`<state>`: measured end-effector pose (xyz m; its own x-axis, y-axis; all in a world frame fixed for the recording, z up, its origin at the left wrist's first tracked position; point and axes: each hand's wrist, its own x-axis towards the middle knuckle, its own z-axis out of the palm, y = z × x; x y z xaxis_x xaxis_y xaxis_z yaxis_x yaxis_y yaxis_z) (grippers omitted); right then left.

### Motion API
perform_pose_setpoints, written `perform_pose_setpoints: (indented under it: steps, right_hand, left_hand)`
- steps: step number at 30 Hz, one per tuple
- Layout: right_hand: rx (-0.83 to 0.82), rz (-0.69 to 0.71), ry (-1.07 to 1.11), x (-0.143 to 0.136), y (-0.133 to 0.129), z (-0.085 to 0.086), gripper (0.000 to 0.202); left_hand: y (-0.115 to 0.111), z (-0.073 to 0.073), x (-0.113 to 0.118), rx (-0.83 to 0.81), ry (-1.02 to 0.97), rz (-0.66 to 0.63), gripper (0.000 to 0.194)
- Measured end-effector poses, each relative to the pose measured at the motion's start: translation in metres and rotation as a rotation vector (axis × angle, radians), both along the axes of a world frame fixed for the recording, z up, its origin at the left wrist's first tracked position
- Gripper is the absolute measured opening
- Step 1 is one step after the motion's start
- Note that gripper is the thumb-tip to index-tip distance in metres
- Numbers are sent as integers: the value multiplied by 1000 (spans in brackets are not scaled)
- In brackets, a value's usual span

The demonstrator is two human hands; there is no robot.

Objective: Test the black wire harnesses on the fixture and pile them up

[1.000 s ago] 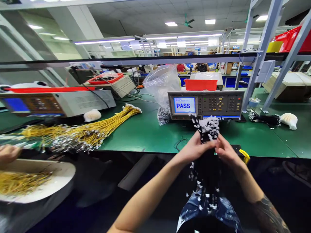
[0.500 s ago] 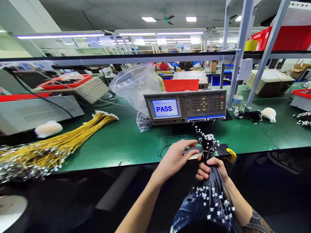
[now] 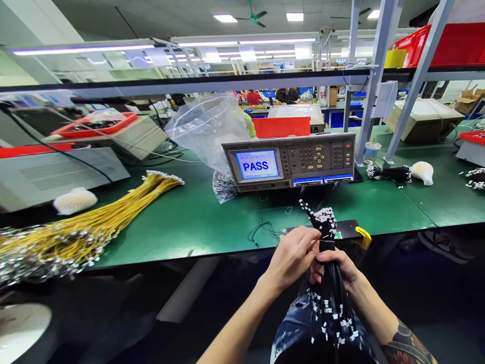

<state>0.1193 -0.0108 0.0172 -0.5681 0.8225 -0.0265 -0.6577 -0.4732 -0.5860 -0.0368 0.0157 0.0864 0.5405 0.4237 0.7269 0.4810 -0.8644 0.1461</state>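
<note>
My right hand (image 3: 337,265) is wrapped around a thick bundle of black cables (image 3: 333,280) with small white connectors at both ends. The bundle hangs over my lap, its upper end fanned out above the bench edge. A thin band (image 3: 327,242) crosses it just above my right thumb. Against the bundle's left side, my left hand (image 3: 293,253) has its fingertips pinched together at the level of this band; what lies between them is hidden. Behind the bundle stands a tester (image 3: 291,159) with "PASS" on its screen. A dark fixture (image 3: 346,228) lies at the bench edge.
Yellow cables (image 3: 125,217) lie in a long bundle on the left of the green bench (image 3: 212,227). A clear plastic bag (image 3: 212,126) stands beside the tester. Farther right are a second black cable bundle (image 3: 390,173) and a cup (image 3: 372,150). A yellow handle (image 3: 364,236) juts from the fixture.
My left hand has moved right to the bundle, and its spread fingers have closed into a pinch. The right hand keeps its hold. The view has shifted slightly.
</note>
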Motion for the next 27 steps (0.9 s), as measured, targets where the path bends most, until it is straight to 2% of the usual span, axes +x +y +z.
perform_pose_setpoints:
  steps: [3, 6, 11, 15, 17, 22, 25, 27]
  right_hand:
    - [24, 1, -53, 2, -3, 1, 20]
    - [21, 67, -32, 3, -5, -2, 22]
    - [20, 183, 90, 2, -8, -7, 23]
    - [41, 220, 86, 3, -10, -5, 16]
    - [43, 222, 65, 5, -11, -4, 21]
    - [-13, 208, 47, 9, -15, -5, 27]
    - [21, 157, 59, 11, -18, -11, 16]
    - [27, 133, 63, 14, -19, -15, 16]
  left_hand:
    - [0, 2, -8, -114, 35, -53, 11]
    - [0, 5, -16, -147, 92, -101, 13]
    - [-4, 9, -19, -95, 124, -176, 21]
    - [-8, 11, -13, 31, 148, -141, 17]
    - [-9, 11, -9, 16, 143, -125, 14]
    - [-9, 4, -7, -228, 45, -136, 15]
    - [-14, -2, -9, -399, -70, -241, 21]
    - [-21, -3, -12, -521, -143, -309, 25]
